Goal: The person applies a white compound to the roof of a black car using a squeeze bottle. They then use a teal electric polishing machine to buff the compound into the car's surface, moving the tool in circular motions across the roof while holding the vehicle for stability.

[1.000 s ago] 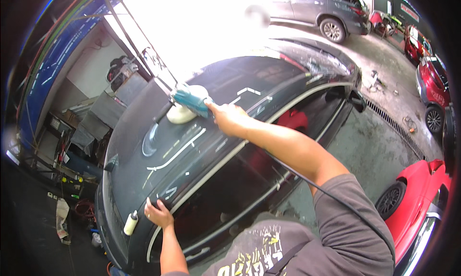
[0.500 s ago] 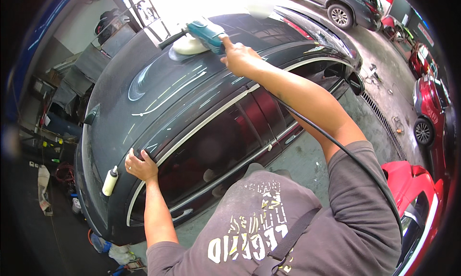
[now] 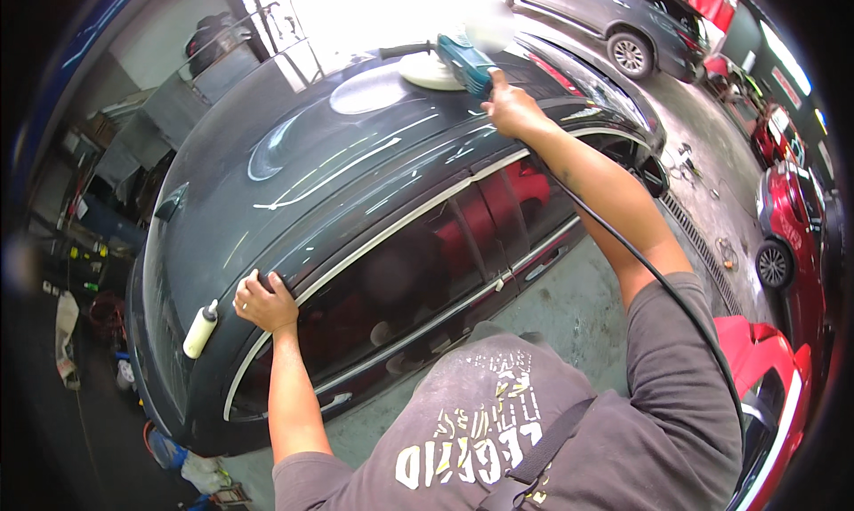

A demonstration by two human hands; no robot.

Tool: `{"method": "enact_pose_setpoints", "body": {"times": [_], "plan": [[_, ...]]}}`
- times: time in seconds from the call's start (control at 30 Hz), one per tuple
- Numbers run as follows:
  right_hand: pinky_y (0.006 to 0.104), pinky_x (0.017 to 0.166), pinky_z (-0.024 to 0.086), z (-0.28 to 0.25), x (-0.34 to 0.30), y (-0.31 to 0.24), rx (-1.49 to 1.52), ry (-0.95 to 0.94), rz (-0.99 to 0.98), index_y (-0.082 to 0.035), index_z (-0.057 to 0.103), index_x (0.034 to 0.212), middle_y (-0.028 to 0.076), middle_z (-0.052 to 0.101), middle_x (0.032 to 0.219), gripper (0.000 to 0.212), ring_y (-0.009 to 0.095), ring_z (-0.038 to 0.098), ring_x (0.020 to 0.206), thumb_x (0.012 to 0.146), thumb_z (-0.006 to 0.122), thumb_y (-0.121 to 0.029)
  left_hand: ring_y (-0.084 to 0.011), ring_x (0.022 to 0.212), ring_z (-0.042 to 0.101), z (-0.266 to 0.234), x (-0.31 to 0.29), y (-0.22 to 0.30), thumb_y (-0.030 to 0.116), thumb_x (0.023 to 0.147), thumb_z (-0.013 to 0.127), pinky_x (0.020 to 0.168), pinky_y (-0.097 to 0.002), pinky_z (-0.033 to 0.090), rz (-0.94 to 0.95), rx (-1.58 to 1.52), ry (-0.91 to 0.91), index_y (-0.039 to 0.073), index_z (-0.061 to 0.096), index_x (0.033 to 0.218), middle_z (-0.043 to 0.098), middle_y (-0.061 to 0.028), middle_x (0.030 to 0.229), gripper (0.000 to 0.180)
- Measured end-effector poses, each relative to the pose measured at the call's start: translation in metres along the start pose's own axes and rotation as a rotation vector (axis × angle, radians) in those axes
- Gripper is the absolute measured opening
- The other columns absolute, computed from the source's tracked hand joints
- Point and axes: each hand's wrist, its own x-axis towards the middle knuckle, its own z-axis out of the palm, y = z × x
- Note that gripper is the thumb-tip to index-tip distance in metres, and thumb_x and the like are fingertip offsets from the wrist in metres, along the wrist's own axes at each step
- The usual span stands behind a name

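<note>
My right hand point(image 3: 516, 111) is wrapped around the rear of a teal power polisher point(image 3: 464, 64), whose cream pad point(image 3: 429, 72) lies against the dark car roof point(image 3: 311, 186). From the polisher a black side handle point(image 3: 407, 49) sticks out to the left, held by no hand. On the near roof edge, above the side window, my left hand point(image 3: 267, 306) rests with fingers apart and nothing in it. Just left of it a squeeze bottle point(image 3: 201, 331) of pale yellow liquid, with a dark cap, lies on the car. A pale oval patch point(image 3: 369, 93) shows beside the pad.
The polisher's black cord point(image 3: 640, 266) runs along my right arm and over my shoulder. A small fin antenna point(image 3: 171, 202) rises from the roof at left. Red cars point(image 3: 792, 217) stand to the right, a grey one point(image 3: 569, 8) beyond. A floor drain point(image 3: 703, 244) crosses the floor.
My right hand has carried the polisher to the right across the roof, baring the pale patch on its left. My left hand stays at the roof edge.
</note>
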Motion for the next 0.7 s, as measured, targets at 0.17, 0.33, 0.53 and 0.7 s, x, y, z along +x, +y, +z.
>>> {"method": "enact_pose_setpoints", "body": {"times": [0.17, 0.33, 0.53, 0.7], "plan": [[0.0581, 0.103, 0.054, 0.007, -0.001, 0.018, 0.028, -0.004, -0.086, -0.009, 0.029, 0.166, 0.032, 0.074, 0.122, 0.070, 0.051, 0.071, 0.119, 0.108, 0.065, -0.026, -0.0350, 0.128, 0.058, -0.003, 0.002, 0.006, 0.039, 0.099, 0.069, 0.115, -0.0557, 0.037, 0.031, -0.007, 0.039, 0.013, 0.068, 0.128, 0.064, -0.0106, 0.128, 0.039], [0.0580, 0.100, 0.052, 0.001, -0.025, 0.005, 0.111, -0.022, -0.175, -0.013, 0.031, 0.164, 0.032, 0.073, 0.121, 0.069, 0.054, 0.069, 0.119, 0.106, 0.069, -0.018, -0.0357, 0.128, 0.056, -0.008, 0.002, 0.006, 0.039, 0.097, 0.072, 0.115, -0.0574, 0.037, 0.026, -0.041, 0.020, 0.012, 0.067, 0.128, 0.062, -0.0116, 0.128, 0.041], [0.0583, 0.103, 0.054, -0.003, -0.047, -0.039, 0.085, -0.096, -0.256, -0.023, 0.031, 0.167, 0.029, 0.072, 0.128, 0.069, 0.050, 0.069, 0.123, 0.108, 0.067, -0.021, -0.0356, 0.128, 0.055, -0.008, 0.003, 0.007, 0.044, 0.096, 0.072, 0.114, -0.0576, 0.038, 0.026, -0.004, 0.008, 0.012, 0.067, 0.128, 0.060, -0.0119, 0.128, 0.046], [0.0570, 0.104, 0.054, -0.001, -0.069, -0.090, 0.086, -0.149, -0.352, -0.023, 0.032, 0.167, 0.027, 0.070, 0.129, 0.068, 0.049, 0.068, 0.124, 0.109, 0.068, -0.020, -0.0352, 0.127, 0.055, -0.005, 0.002, 0.002, 0.043, 0.096, 0.072, 0.114, -0.0573, 0.038, 0.027, -0.040, 0.017, 0.012, 0.066, 0.128, 0.060, -0.0121, 0.127, 0.045]]}}
